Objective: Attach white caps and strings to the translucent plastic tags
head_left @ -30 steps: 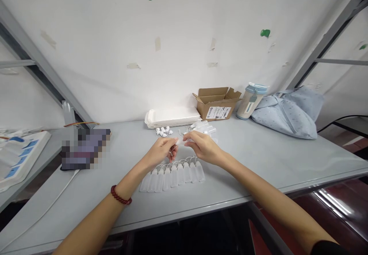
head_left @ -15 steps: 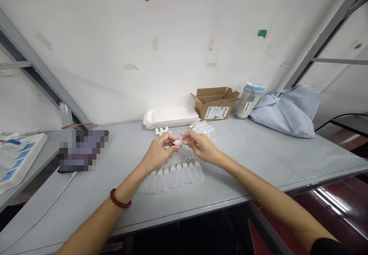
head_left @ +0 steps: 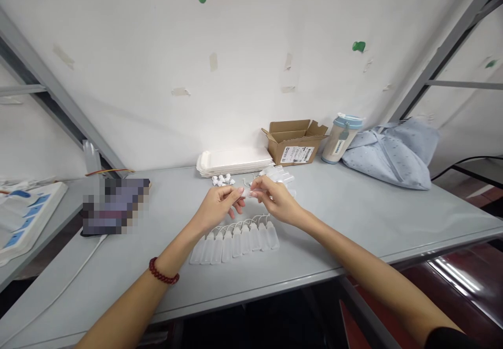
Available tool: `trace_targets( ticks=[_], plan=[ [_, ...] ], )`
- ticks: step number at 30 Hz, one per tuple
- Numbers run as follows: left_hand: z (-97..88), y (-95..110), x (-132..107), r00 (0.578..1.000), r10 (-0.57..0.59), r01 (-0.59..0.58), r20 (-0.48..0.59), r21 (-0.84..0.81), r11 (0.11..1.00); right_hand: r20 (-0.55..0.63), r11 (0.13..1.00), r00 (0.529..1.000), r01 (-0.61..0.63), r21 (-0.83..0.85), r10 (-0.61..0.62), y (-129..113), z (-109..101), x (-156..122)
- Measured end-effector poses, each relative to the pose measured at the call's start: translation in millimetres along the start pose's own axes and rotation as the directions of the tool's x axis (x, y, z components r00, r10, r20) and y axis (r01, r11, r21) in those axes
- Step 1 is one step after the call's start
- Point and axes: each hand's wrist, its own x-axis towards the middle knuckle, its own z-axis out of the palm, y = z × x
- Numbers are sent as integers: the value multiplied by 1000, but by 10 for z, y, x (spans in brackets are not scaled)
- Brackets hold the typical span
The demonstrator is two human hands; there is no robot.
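My left hand (head_left: 217,206) pinches a small white cap (head_left: 245,193) between thumb and index finger, its other fingers loosely curled. Close on its right, my right hand (head_left: 277,200) has its fingertips closed around a small translucent bottle (head_left: 251,194), mostly hidden by the fingers. Below both hands lies a slanting row of small translucent squeeze bottles (head_left: 236,244) with white tops and thin white cords. Loose white caps (head_left: 223,180) are heaped behind my left hand. More bottles (head_left: 280,173) lie behind my right hand.
Against the wall are a stack of white trays (head_left: 236,160), an open cardboard box (head_left: 295,150), a tumbler (head_left: 340,139) and a blue cloth bag (head_left: 389,157). A blurred-out phone-like object (head_left: 116,206) with a white cable (head_left: 66,291) lies left. The table's front edge runs below.
My left thumb and fingers have shifted over the white cap, covering more of it, and the lower fingers have opened slightly. My right hand has barely moved. The bottle row is unchanged.
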Motion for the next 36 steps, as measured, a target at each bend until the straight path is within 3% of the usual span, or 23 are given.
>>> trace_targets(
  ticks=[7, 12, 16, 22, 26, 31, 36],
  plan=[
    [12, 61, -54, 996, 84, -82, -11, 150, 985, 47, 971, 989, -147, 191, 141, -42, 10, -1],
    [55, 36, -76, 995, 101, -100, 4, 149, 984, 228, 764, 899, -438, 473, 374, -35, 10, 19],
    [77, 41, -77, 997, 79, -76, -18, 118, 990, 300, 664, 855, -517, 540, 423, -47, -22, 28],
    [30, 57, -38, 998, 26, -28, -55, -40, 999, 173, 815, 928, -372, 444, 330, -89, -34, 40],
    [-31, 37, -6, 998, -55, 48, -30, -202, 978, 86, 861, 950, -309, 403, 300, -75, -25, 40],
    [-43, 28, -6, 988, -102, 121, 113, -180, 976, 51, 918, 973, -229, 325, 224, -43, 6, 9],
    [-21, 16, -20, 991, -102, 119, 92, -198, 973, -54, 993, 995, -77, 85, 82, -19, 37, -8]
  ],
)
